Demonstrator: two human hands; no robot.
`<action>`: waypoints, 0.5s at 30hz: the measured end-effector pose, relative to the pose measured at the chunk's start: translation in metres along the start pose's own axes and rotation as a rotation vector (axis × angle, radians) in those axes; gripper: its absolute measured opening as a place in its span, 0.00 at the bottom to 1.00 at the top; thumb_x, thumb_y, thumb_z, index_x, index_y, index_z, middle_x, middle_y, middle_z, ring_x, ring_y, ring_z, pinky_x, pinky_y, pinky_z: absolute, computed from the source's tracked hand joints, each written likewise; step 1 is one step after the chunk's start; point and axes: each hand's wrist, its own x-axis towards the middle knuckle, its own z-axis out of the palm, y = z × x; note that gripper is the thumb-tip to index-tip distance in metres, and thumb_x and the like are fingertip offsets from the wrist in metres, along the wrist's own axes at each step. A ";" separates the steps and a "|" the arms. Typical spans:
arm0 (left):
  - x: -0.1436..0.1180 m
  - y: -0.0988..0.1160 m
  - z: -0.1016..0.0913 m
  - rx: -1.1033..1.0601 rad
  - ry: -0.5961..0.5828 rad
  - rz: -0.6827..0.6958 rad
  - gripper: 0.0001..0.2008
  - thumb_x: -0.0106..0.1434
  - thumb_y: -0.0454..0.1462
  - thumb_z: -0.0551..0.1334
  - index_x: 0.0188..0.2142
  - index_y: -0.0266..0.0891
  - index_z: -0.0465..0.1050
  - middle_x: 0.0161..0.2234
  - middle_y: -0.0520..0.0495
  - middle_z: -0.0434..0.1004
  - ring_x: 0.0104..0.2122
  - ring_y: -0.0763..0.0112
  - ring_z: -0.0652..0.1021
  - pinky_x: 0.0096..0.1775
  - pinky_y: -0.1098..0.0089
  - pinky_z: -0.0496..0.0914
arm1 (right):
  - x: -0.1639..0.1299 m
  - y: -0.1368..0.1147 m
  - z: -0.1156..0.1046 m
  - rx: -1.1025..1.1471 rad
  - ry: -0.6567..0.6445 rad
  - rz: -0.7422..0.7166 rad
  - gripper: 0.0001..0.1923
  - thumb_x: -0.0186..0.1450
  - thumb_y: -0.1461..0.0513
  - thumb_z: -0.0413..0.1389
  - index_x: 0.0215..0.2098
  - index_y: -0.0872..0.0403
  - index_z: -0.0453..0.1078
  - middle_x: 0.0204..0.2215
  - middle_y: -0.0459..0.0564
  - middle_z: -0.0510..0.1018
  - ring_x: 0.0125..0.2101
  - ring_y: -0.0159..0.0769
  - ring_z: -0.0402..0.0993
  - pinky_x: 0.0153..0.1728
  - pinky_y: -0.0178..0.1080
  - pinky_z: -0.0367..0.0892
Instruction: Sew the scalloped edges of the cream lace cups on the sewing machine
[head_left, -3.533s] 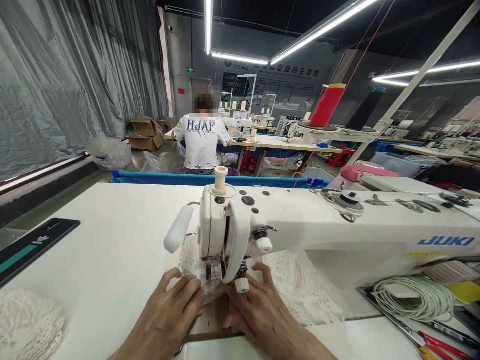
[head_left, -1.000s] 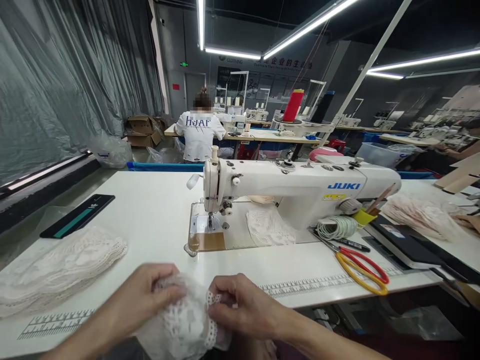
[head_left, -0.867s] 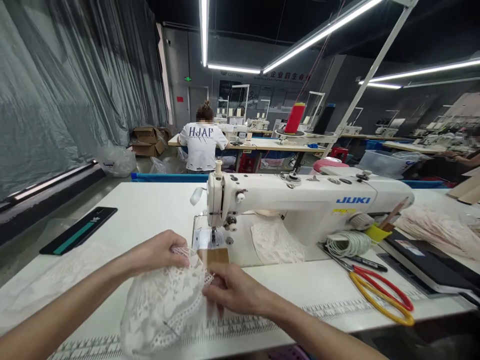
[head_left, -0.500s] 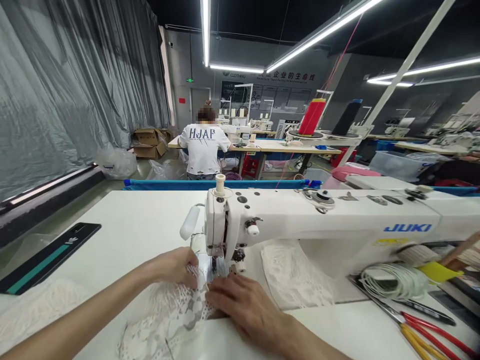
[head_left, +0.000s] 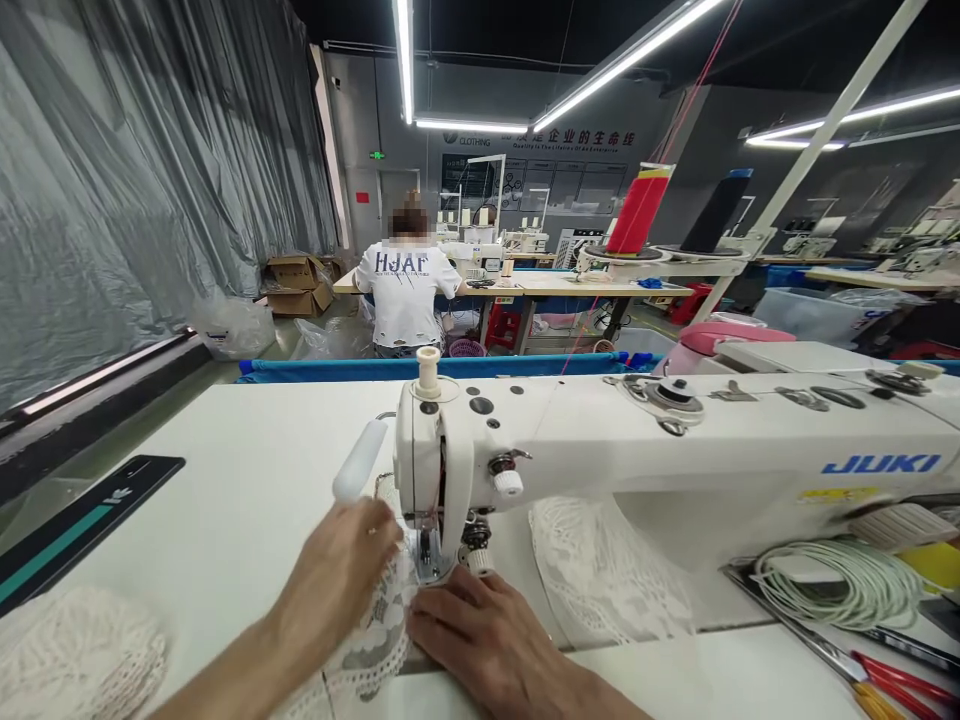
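a person sits at a white sewing machine [head_left: 600, 440] on a white table [head_left: 240, 470], both bare hands low at the near edge of the view. the left hand [head_left: 341, 570] lies on a piece of white lace [head_left: 371, 630], fingers held together and bent down onto the cloth just left of the needle foot [head_left: 426, 560]. the right hand [head_left: 480, 630] lies flat beside it, fingers stretched forward and close together, their tips pressing the lace just in front of the foot. the lace runs from under the foot back between the two hands toward the person. whether either hand pinches the cloth cannot be told; both seem to press it down.

a second piece of lace [head_left: 600, 570] lies under the machine's arm to the right. a heap of lace [head_left: 75, 655] sits at the near left corner of the table, and a dark phone [head_left: 82, 520] lies beyond it. a coil of pale cord [head_left: 832, 585] and red-handled scissors [head_left: 900, 685] lie at the right. a red thread cone [head_left: 637, 210] stands behind the machine. farther off, another person in a white t-shirt [head_left: 405, 290] sits with their back turned at another table.
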 end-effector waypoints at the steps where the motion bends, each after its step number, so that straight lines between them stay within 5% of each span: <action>1: -0.009 0.007 0.004 -0.021 0.007 0.063 0.13 0.67 0.33 0.47 0.35 0.39 0.70 0.35 0.46 0.73 0.32 0.65 0.72 0.32 0.66 0.64 | 0.000 0.000 -0.002 0.022 -0.006 0.010 0.11 0.65 0.68 0.50 0.45 0.54 0.67 0.38 0.48 0.76 0.33 0.36 0.66 0.29 0.37 0.56; 4: -0.030 0.019 0.014 -0.084 0.051 0.156 0.12 0.68 0.31 0.48 0.39 0.42 0.69 0.40 0.48 0.73 0.38 0.65 0.73 0.40 0.63 0.63 | -0.001 0.003 -0.010 0.094 0.010 0.048 0.16 0.63 0.72 0.47 0.46 0.54 0.66 0.40 0.48 0.76 0.35 0.35 0.67 0.32 0.37 0.56; 9: -0.038 0.014 0.020 -0.115 0.046 0.095 0.10 0.64 0.33 0.57 0.44 0.46 0.68 0.45 0.50 0.71 0.42 0.65 0.72 0.46 0.59 0.57 | -0.004 0.005 -0.020 0.092 0.117 0.122 0.15 0.68 0.70 0.43 0.43 0.52 0.68 0.33 0.47 0.77 0.30 0.34 0.66 0.32 0.39 0.52; 15: -0.039 0.011 0.027 -0.076 0.070 0.102 0.12 0.65 0.34 0.56 0.46 0.49 0.69 0.44 0.52 0.72 0.41 0.66 0.72 0.46 0.60 0.55 | -0.007 0.001 -0.016 -0.001 0.030 0.056 0.10 0.67 0.68 0.48 0.39 0.52 0.69 0.36 0.45 0.74 0.31 0.31 0.66 0.34 0.39 0.53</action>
